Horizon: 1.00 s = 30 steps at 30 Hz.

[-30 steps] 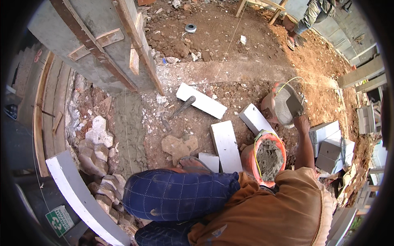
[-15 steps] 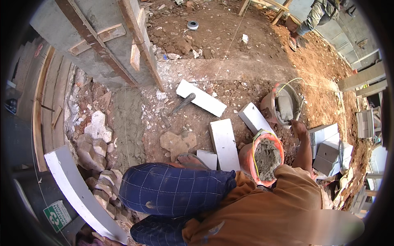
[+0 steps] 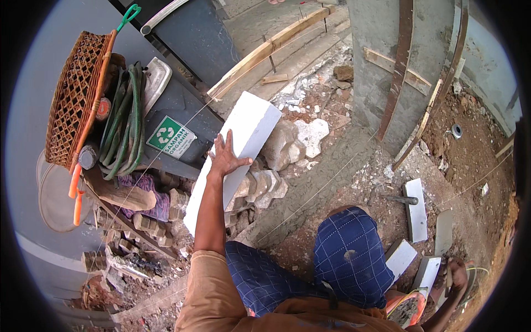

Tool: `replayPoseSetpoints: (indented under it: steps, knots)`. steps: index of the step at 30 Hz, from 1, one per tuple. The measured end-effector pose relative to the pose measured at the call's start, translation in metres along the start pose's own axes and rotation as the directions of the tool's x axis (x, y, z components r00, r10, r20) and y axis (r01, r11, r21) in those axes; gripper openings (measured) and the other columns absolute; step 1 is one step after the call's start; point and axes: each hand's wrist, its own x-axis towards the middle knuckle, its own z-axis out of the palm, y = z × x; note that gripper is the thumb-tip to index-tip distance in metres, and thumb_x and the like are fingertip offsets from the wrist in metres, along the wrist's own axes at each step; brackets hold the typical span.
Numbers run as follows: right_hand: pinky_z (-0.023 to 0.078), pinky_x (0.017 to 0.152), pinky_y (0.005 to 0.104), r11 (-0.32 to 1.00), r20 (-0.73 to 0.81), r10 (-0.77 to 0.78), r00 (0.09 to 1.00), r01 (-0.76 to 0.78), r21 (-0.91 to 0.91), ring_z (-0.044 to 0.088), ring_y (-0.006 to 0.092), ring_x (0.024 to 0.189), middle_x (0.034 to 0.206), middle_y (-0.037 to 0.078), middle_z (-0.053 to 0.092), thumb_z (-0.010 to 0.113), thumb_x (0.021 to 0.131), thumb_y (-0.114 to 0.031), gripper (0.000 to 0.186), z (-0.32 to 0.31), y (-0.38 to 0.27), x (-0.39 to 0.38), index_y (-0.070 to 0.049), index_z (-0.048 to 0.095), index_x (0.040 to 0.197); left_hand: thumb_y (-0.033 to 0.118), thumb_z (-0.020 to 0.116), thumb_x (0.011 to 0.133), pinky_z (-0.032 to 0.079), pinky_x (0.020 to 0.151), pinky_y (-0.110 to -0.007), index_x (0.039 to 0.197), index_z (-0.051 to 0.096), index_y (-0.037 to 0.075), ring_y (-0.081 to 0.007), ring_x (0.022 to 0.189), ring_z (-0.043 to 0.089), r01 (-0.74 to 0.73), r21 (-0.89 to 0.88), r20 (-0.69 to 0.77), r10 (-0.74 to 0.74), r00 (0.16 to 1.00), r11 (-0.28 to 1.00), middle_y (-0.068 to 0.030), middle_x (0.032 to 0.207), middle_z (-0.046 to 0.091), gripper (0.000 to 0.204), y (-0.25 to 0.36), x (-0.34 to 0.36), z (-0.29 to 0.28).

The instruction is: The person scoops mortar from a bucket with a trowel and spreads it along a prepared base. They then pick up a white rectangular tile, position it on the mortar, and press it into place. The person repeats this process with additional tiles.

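Observation:
My left hand (image 3: pixel 225 157) lies with fingers spread on a long white block (image 3: pixel 251 130), which leans over rough stones (image 3: pixel 265 185) on the left. At the lower right, my right hand (image 3: pixel 457 272) is closed around the handle end of what looks like a trowel, its flat grey blade (image 3: pixel 443 232) pointing away from me. Close to that hand are a white block (image 3: pixel 427 274) and an orange bucket (image 3: pixel 409 307) of grey mortar, partly cut off by my body. Between my hands runs a strip of wet mortar (image 3: pixel 310 193) with a string above it.
A hammer (image 3: pixel 406 200) rests on another white block (image 3: pixel 417 221). Behind the left block stands a dark bin (image 3: pixel 193 130), with a hose (image 3: pixel 124 122) and woven basket (image 3: pixel 77 99) beside it. A concrete column (image 3: pixel 376 83) with wooden braces rises at the far side.
My view has swung left, so the bin and basket now show. My left hand has come into view on the long white block. My right hand has lifted the trowel out of the bucket.

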Motion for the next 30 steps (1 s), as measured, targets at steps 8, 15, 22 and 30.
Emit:
replayPoseSetpoints:
  steps: [8,15,22,30]
  knots:
    - [0.054,0.054,0.0307,0.999,0.765,-0.011,0.643,0.042,-0.021,0.063,0.0146,0.063,0.081,0.005,0.066,0.068,0.100,-0.029,0.033,0.243,-0.277,0.082,0.001,0.061,0.111,0.053,0.095,0.051,0.023,0.123,-0.058,0.165,0.001,0.020,-0.0534,0.150,0.018,-0.005,-0.057,0.086,0.010,0.996,0.998,-0.0384,0.160,0.017,0.152,0.010,0.011,-0.035]
    - [0.057,0.068,0.0386,0.844,0.773,-0.389,0.501,0.531,0.080,0.067,0.0224,0.069,0.086,0.014,0.068,0.066,0.095,-0.039,0.044,0.403,-0.455,0.102,0.004,0.066,0.102,0.043,0.096,0.050,0.027,0.121,-0.054,0.162,0.010,0.007,-0.0495,0.142,0.032,-0.179,-0.071,-0.085,0.173,0.981,0.981,-0.0309,0.154,0.033,0.146,0.004,-0.015,-0.016]
    - [0.052,0.097,0.0461,0.522,0.728,-0.551,0.407,0.849,-0.079,0.068,0.0428,0.109,0.113,0.033,0.068,0.062,0.091,-0.035,0.052,0.499,-0.504,0.057,0.012,0.067,0.114,0.041,0.096,0.050,0.028,0.121,-0.054,0.161,0.014,0.009,-0.0482,0.144,0.030,-0.253,-0.067,-0.100,0.246,0.964,0.965,-0.0282,0.155,0.034,0.142,0.005,-0.028,-0.023]
    - [0.054,0.092,0.0450,0.642,0.788,-0.437,0.433,0.764,-0.064,0.070,0.0433,0.104,0.107,0.033,0.070,0.059,0.087,-0.034,0.050,0.507,-0.514,0.089,0.011,0.071,0.108,0.042,0.095,0.049,0.028,0.122,-0.053,0.160,0.019,0.009,-0.0472,0.146,0.028,-0.215,-0.075,-0.064,0.211,0.975,0.974,-0.0266,0.156,0.032,0.138,0.004,-0.026,-0.018]
